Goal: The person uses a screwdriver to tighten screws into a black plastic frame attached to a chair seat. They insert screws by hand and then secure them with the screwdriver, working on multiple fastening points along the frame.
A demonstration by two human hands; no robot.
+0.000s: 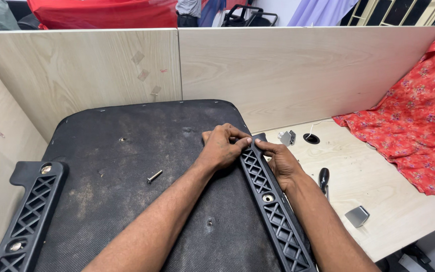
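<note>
A seat pad (142, 151) lies on the desk (378, 201). One bracket (28, 216) sits on its left side, another bracket (273, 201) on its right. A screw (154, 176) lies between them. A screwdriver (323, 179) lies right of the pad.

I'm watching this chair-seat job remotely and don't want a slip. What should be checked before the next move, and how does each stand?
1. Both hands on right bracket: ok, left hand and right hand grip its top end.
2. Bracket's middle hole: not ok, looks unfilled.
3. Loose screw within reach on seat base: ok.
4. Screwdriver nearby on desk: ok.
5. Left bracket fasteners seated: cannot tell.
</note>
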